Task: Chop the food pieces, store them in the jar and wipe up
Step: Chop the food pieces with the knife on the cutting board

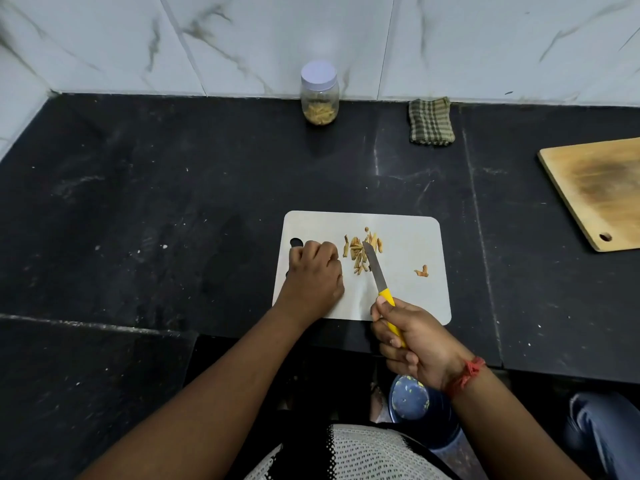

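Two hands: right hand (412, 337) gripping knife (375, 270), tip up-left among food pieces (362, 251); left hand (317, 271) curled, knuckles on white board (415, 237).

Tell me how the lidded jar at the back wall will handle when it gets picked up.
The jar looks clear and thin-walled with only a low layer of pieces inside, so it is probably light. Its smooth round sides may be a bit slippery and would likely roll if laid down. Standing upright on a broad base with the lid on, it seems unlikely to tip or spill.
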A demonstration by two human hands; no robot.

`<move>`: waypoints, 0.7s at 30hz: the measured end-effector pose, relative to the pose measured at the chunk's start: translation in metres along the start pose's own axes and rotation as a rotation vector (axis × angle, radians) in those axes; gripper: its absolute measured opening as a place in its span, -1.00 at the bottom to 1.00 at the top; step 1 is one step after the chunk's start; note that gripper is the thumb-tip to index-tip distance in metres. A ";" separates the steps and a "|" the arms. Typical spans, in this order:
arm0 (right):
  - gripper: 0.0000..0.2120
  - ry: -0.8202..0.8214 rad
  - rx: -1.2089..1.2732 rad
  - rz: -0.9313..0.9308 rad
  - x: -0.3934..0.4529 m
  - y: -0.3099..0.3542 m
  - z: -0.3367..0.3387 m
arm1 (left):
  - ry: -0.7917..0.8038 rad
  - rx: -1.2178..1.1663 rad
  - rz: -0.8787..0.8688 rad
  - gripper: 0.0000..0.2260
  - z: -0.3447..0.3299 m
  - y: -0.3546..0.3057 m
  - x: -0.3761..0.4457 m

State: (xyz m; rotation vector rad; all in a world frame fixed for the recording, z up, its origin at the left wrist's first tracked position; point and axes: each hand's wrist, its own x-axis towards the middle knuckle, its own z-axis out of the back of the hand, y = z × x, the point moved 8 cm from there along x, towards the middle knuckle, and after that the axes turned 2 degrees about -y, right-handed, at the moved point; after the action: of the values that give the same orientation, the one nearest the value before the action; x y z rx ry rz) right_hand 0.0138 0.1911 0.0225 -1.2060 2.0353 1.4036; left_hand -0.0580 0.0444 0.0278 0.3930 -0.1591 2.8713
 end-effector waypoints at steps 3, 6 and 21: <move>-0.74 -0.009 0.012 0.012 -0.001 0.002 0.002 | 0.022 0.087 0.050 -0.94 -0.004 -0.006 0.006; -0.74 -0.023 0.020 0.024 -0.002 0.003 0.006 | 0.038 0.135 0.100 -0.97 -0.005 -0.011 0.015; -0.74 -0.060 0.052 0.056 0.001 0.008 0.015 | 0.156 -0.269 0.402 -0.88 -0.014 0.004 0.017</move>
State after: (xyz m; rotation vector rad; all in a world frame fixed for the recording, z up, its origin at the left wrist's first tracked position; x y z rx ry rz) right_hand 0.0049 0.2052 0.0203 -1.0807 2.0658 1.3859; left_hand -0.0784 0.0463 0.0184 0.0909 -0.6558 3.1897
